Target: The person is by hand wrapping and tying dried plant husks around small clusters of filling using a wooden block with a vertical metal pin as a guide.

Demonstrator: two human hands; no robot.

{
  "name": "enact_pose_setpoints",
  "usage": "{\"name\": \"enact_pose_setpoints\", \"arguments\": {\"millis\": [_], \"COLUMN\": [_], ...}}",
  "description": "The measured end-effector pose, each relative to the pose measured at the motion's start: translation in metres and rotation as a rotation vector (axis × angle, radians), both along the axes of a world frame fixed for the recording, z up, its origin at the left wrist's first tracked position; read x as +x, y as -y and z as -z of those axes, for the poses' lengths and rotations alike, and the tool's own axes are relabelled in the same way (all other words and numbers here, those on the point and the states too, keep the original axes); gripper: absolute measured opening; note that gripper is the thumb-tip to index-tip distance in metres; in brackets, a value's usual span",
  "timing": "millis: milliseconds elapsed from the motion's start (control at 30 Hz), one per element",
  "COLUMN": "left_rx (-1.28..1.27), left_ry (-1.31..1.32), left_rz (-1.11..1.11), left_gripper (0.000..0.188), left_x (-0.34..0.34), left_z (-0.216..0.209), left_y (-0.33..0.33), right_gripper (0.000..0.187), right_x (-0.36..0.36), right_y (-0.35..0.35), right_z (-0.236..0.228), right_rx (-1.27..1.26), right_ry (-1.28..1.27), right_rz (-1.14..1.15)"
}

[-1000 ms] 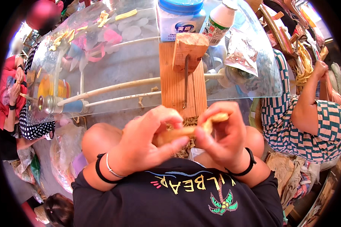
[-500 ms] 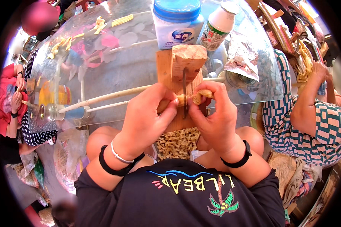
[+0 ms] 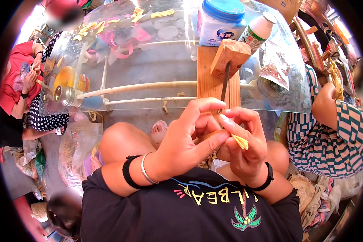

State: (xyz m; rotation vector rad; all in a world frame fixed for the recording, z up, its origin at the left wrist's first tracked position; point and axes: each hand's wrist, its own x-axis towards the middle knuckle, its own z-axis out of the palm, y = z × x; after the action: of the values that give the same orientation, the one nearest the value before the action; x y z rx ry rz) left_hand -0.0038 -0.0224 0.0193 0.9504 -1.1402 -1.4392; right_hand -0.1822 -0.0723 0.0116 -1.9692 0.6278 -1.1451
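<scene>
Close to my body, a pale yellow, ridged strip [image 3: 240, 142] sits between my hands, its pleated end sticking out to the right. My left hand [image 3: 181, 139] pinches it with the thumb, and its fingers curl behind. The fingers of my right hand [image 3: 248, 139] are closed round the same strip, hiding part of it. Just beyond my fingertips a thin metal blade [image 3: 226, 80] slopes down from a wooden block [image 3: 232, 56]. The block is fixed on a wooden board [image 3: 205, 70]. Small tan pieces [image 3: 205, 162] lie between my knees, mostly covered by my hands.
The board rests on a glass table [image 3: 149, 68]. Behind it stand a blue-lidded jar [image 3: 222, 28] and a white bottle [image 3: 257, 32]. A silvery packet [image 3: 276, 66] lies to the right. Yellow scraps [image 3: 88, 30] are at the far left. People sit on both sides.
Both hands have drawn back from the blade toward my body with the yellow strip. The view has shifted, so table and board appear further right.
</scene>
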Motion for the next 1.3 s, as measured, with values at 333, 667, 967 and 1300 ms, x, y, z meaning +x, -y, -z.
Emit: {"name": "enact_pose_setpoints", "arguments": {"millis": [333, 667, 967, 1300], "left_rx": [-0.087, -0.601, -0.372, -0.742], "left_ry": [0.482, 0.406, 0.620, 0.461], "left_rz": [0.207, 0.129, 0.042, -0.058], "left_gripper": [0.021, 0.022, 0.017, 0.028], "left_x": [0.039, 0.012, 0.018, 0.013], "left_z": [-0.017, -0.005, -0.011, 0.008], "left_y": [-0.008, -0.016, -0.027, -0.028], "right_gripper": [0.029, 0.022, 0.030, 0.013], "right_x": [-0.044, -0.019, -0.009, -0.013], "right_y": [0.010, -0.024, -0.031, -0.028], "right_z": [-0.013, 0.012, -0.003, -0.004], "right_rx": [0.759, 0.702, 0.900, 0.575], "right_ry": [0.350, -0.287, -0.090, 0.160], "right_rz": [-0.204, -1.040, -0.497, -0.302]}}
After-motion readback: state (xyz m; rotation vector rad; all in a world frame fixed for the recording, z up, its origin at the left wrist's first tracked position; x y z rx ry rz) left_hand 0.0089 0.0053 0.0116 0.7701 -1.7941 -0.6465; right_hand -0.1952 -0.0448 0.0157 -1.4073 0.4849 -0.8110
